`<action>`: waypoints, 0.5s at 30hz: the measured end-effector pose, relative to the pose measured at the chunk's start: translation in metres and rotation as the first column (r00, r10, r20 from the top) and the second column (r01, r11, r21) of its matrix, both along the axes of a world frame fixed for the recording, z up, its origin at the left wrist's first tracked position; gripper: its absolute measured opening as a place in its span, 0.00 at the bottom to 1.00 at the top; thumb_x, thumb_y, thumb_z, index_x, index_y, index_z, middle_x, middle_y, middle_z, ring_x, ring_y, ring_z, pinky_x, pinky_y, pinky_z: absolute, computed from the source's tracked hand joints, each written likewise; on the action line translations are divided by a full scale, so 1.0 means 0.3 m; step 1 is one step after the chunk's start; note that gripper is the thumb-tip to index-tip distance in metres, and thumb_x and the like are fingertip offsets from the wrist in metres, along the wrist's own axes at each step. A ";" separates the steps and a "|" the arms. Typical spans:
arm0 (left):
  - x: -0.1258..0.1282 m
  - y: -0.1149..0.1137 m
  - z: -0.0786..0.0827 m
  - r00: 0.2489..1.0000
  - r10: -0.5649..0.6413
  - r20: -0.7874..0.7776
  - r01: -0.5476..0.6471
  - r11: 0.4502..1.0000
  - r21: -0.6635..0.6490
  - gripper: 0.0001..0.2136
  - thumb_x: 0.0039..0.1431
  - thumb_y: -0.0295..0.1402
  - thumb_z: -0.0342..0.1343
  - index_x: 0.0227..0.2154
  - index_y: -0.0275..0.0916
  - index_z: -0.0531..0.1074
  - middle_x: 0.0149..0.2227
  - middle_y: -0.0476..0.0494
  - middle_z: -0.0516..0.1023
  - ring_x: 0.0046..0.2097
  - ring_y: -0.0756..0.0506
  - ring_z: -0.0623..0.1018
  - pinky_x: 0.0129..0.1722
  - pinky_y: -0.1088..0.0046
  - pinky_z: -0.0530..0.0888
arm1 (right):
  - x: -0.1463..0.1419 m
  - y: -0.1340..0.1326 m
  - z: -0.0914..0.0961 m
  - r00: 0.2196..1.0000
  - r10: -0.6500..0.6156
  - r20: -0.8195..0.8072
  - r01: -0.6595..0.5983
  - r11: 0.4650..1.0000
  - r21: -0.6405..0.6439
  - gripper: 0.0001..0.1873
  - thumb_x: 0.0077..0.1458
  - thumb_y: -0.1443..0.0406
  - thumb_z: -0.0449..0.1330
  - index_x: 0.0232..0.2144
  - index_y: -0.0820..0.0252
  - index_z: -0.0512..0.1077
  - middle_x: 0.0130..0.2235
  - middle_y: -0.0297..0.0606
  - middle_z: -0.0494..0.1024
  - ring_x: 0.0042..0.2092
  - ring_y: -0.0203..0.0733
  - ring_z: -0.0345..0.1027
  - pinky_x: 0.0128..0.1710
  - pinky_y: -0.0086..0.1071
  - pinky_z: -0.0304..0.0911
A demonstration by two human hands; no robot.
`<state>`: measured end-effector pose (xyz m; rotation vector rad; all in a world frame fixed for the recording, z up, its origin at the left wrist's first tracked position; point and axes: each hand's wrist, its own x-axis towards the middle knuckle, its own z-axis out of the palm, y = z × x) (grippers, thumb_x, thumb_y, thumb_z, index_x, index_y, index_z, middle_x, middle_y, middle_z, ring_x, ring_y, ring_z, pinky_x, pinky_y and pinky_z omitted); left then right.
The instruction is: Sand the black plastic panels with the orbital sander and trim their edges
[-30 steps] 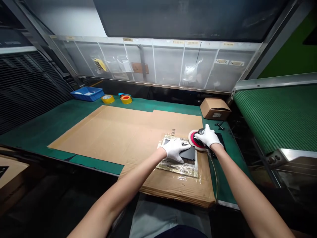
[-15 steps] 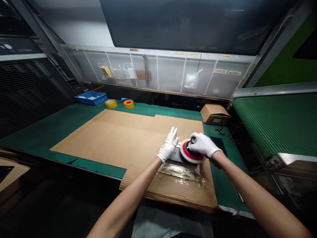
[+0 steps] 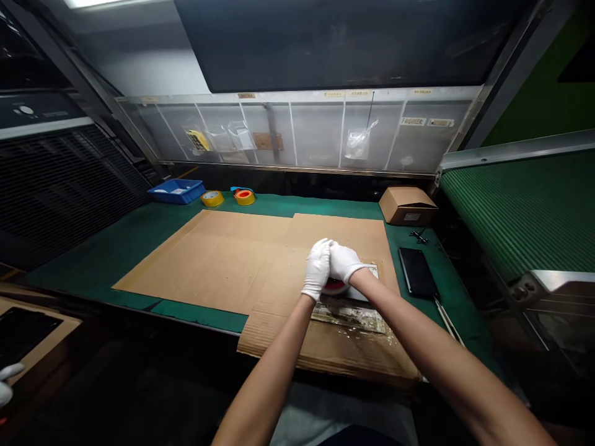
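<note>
Both my hands wear white gloves and meet over a round polishing tool with a red and white pad (image 3: 335,286). My right hand (image 3: 344,261) grips the tool from above. My left hand (image 3: 318,267) is pressed against its left side, fingers closed round it. The pad rests on a dark flat panel (image 3: 360,293), which lies on a glossy, wet-looking sheet (image 3: 353,316) on top of brown cardboard (image 3: 242,260). Most of the tool is hidden under my hands.
A black phone-like slab (image 3: 417,272) lies right of the cardboard, a small cardboard box (image 3: 408,205) behind it. Two tape rolls (image 3: 227,197) and a blue tray (image 3: 176,191) sit at the back left. A green conveyor (image 3: 520,210) runs on the right. Another person's gloved hand (image 3: 5,383) shows at far left.
My right hand brought the polishing tool from the panel's right edge onto its left part. My left hand lifted off the panel and joined the right on the tool.
</note>
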<state>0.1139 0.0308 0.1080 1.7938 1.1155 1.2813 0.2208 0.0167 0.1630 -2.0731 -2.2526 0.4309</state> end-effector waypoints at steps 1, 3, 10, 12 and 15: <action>-0.024 -0.007 -0.004 0.999 0.037 0.036 -0.036 0.999 -0.023 0.18 0.71 0.35 0.43 0.48 0.36 0.77 0.55 0.37 0.79 0.59 0.43 0.76 0.66 0.59 0.69 | -0.011 0.008 -0.002 1.000 -0.014 0.011 0.013 1.000 0.014 0.23 0.59 0.58 0.59 0.54 0.61 0.73 0.50 0.55 0.77 0.47 0.56 0.77 0.46 0.41 0.71; -0.067 -0.017 -0.001 0.992 0.096 0.083 -0.092 0.994 -0.051 0.18 0.72 0.38 0.44 0.51 0.37 0.76 0.57 0.37 0.78 0.60 0.42 0.76 0.66 0.58 0.69 | -0.029 0.027 -0.007 0.999 0.023 0.023 -0.024 0.999 0.025 0.21 0.58 0.56 0.58 0.52 0.56 0.74 0.50 0.52 0.76 0.45 0.57 0.77 0.43 0.43 0.72; -0.167 -0.013 0.044 0.964 0.141 0.226 -0.137 0.990 -0.033 0.17 0.72 0.40 0.48 0.53 0.37 0.75 0.57 0.37 0.77 0.60 0.42 0.76 0.66 0.59 0.69 | -0.057 0.053 -0.004 0.996 -0.023 0.084 0.021 0.999 0.024 0.21 0.57 0.57 0.58 0.51 0.56 0.72 0.50 0.53 0.74 0.44 0.57 0.77 0.41 0.43 0.72; -0.201 -0.021 0.027 0.923 0.241 0.298 -0.220 0.970 -0.104 0.18 0.71 0.41 0.48 0.55 0.36 0.73 0.58 0.36 0.76 0.59 0.41 0.76 0.65 0.58 0.70 | -0.065 0.031 -0.006 0.997 0.015 0.082 -0.018 0.999 0.032 0.19 0.58 0.58 0.57 0.50 0.56 0.73 0.49 0.52 0.74 0.43 0.56 0.77 0.40 0.42 0.72; -0.262 -0.047 -0.022 0.861 0.382 0.337 -0.334 0.923 -0.192 0.19 0.71 0.42 0.48 0.56 0.35 0.72 0.58 0.33 0.75 0.58 0.41 0.78 0.63 0.57 0.72 | -0.075 0.000 -0.011 0.994 0.089 0.061 -0.092 0.995 0.047 0.17 0.59 0.58 0.56 0.48 0.55 0.73 0.47 0.50 0.73 0.42 0.54 0.77 0.39 0.40 0.71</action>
